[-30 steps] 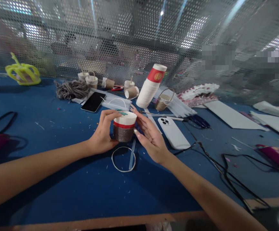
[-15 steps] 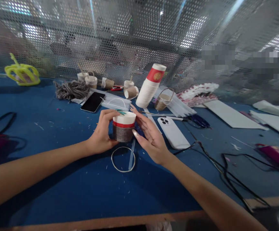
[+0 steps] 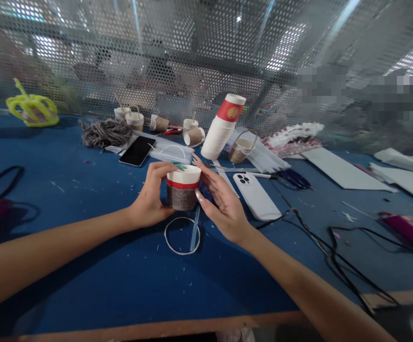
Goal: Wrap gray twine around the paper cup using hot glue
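Between my hands is a short paper cup (image 3: 184, 183), white at the rim with a red band, its lower part wound in grey-brown yarn. My left hand (image 3: 151, 194) grips its left side, fingers at the rim and thumb low near the base. On the right side, my right hand (image 3: 224, 204) has its thumb tip pressed against the yarn and its fingers reaching behind the cup; their tips are partly hidden. Just below on the table lie a pale ring (image 3: 165, 240) and a clear glue stick (image 3: 195, 232) crossing it.
Behind stand a leaning stack of paper cups (image 3: 220, 128), a grey yarn bundle (image 3: 106, 133) and several small wrapped cups. A dark phone (image 3: 137, 151) and a white phone (image 3: 257, 196) lie nearby. Black cables (image 3: 320, 247) run across the right of the blue table (image 3: 120, 285).
Almost nothing differs. My right thumb has shifted very slightly left along the yarn, and the cup stays in the same place between my hands.
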Action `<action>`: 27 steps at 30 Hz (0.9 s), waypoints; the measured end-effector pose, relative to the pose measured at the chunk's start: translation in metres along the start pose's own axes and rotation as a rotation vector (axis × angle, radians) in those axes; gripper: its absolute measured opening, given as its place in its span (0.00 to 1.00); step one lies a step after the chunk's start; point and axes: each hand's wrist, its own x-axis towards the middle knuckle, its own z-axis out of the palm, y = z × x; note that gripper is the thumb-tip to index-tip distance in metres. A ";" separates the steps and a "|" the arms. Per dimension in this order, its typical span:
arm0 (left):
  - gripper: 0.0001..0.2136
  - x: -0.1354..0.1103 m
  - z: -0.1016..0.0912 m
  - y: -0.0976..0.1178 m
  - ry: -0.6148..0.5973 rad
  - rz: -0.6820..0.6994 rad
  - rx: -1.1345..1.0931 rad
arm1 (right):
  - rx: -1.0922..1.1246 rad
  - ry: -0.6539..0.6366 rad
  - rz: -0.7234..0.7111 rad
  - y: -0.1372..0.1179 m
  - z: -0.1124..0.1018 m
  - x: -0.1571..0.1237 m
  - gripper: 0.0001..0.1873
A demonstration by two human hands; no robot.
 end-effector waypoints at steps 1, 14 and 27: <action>0.34 0.000 0.000 0.000 -0.002 -0.004 -0.001 | -0.004 0.003 0.003 0.000 0.000 0.000 0.30; 0.35 -0.001 0.000 -0.002 -0.012 -0.017 -0.017 | 0.011 0.007 0.002 -0.002 0.000 0.001 0.28; 0.34 -0.001 0.000 -0.002 -0.004 -0.014 -0.031 | 0.011 0.008 -0.026 0.005 -0.001 0.002 0.27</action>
